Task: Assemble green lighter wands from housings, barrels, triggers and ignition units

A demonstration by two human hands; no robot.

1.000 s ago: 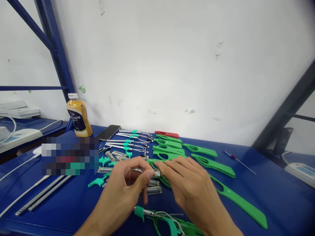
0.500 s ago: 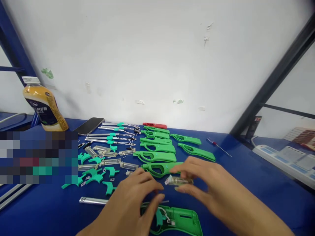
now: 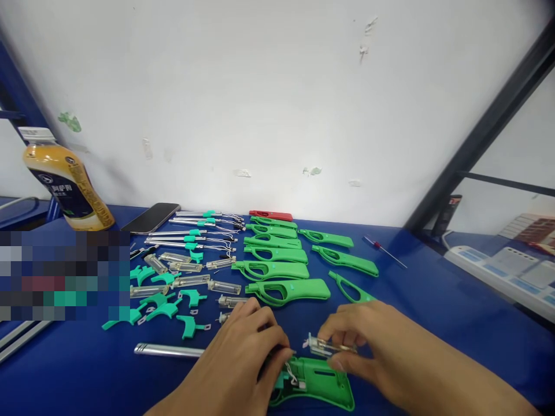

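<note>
A green lighter shell (image 3: pixel 325 384) lies open side up near the front edge, with white wires (image 3: pixel 291 374) and a teal trigger in it. My left hand (image 3: pixel 243 358) is closed over the shell's left part, its thumb and fingers pressed together at the wires; part of the shell is hidden under it. A metal tube (image 3: pixel 167 351) sticks out to the left of this hand. Between the thumb and fingers of my right hand (image 3: pixel 364 341) is a clear fuel tank (image 3: pixel 318 345), held just above the shell's upper edge.
Green shells (image 3: pixel 307 289) and a red one (image 3: pixel 271 215) lie in rows at the centre. Left are clear tanks (image 3: pixel 191 281), teal triggers (image 3: pixel 191 326), metal tubes, a phone (image 3: pixel 152 218) and a bottle (image 3: pixel 69 185). A screwdriver (image 3: pixel 384 249) and a white power strip (image 3: pixel 498 283) are right.
My right hand has moved down and nearer to the open shell with the clear tank. Another green shell now shows above this hand. The view has shifted slightly.
</note>
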